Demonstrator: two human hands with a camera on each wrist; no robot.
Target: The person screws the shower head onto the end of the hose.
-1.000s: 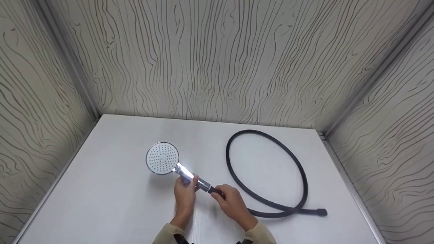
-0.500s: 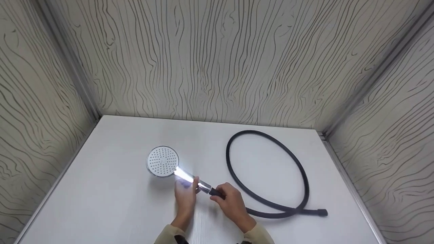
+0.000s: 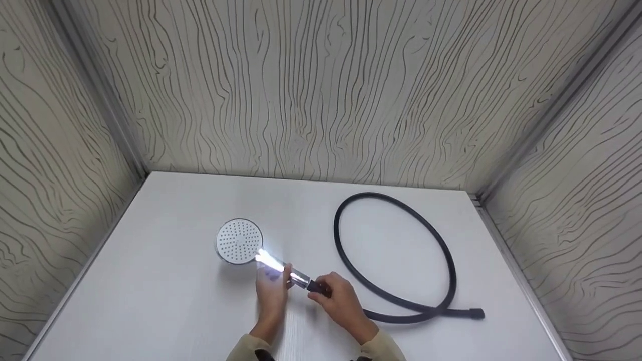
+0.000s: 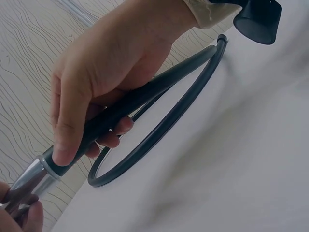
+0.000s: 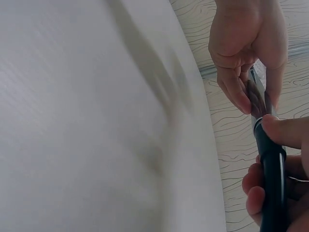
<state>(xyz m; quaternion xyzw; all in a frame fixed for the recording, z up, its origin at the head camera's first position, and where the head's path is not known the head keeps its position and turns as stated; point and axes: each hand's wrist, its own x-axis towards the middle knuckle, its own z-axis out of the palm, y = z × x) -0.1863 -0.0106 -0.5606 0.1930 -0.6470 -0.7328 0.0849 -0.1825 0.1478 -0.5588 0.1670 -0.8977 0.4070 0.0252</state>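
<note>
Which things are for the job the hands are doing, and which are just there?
For the job:
- shower head, its shiny handle held by the left hand
- black hose, one end held by the right hand against the handle; the other end on the table

Just there:
- white table, underneath
- patterned walls around it

Soft, even light across white counter [image 3: 165, 296]; patterned walls [image 3: 321, 90] greyer, dimmer. Glare burns chrome handle [image 3: 271, 260] of shower head [image 3: 239, 240] to white, bloom hazing left hand [image 3: 272, 292]. Faint, soft-edged shadow on counter just below shower head; pale sheen between forearms [image 3: 268, 327]. Wide-angle stretch toward head view's edges. Wrist views dimmer, cooler, softer in detail, with broad blurred shadows over counter. Shower head's perforations crisp in head view.
</note>
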